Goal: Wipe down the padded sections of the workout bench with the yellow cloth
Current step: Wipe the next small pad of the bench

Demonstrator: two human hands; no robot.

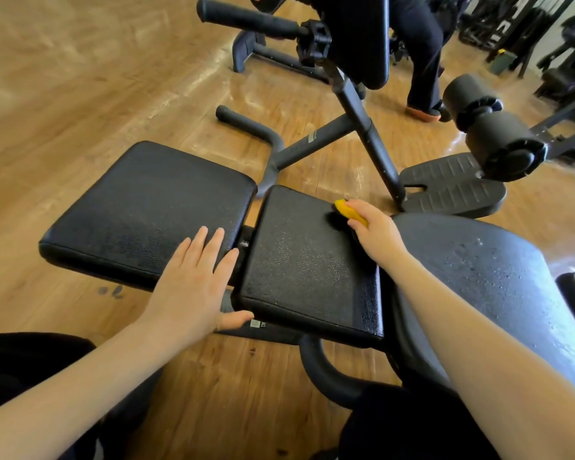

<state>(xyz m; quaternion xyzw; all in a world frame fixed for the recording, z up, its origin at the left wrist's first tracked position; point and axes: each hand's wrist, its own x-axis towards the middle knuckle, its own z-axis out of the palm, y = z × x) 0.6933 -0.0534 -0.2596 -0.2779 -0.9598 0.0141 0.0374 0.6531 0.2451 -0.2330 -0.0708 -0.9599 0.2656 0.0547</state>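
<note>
The workout bench has two flat black pads side by side: a left pad (146, 207) and a middle pad (306, 260). A larger curved black pad (478, 270) lies to the right. My right hand (375, 232) presses a folded yellow cloth (347, 210) onto the far right corner of the middle pad. My left hand (193, 280) lies flat with fingers spread on the near right corner of the left pad, its thumb at the middle pad's near edge.
A black frame post (365, 127) and foot plate (452, 187) stand beyond the pads, with foam rollers (492, 134) at the right. Another person's leg (422, 61) stands at the back. More gym machines fill the far right. The floor (80, 94) is wood.
</note>
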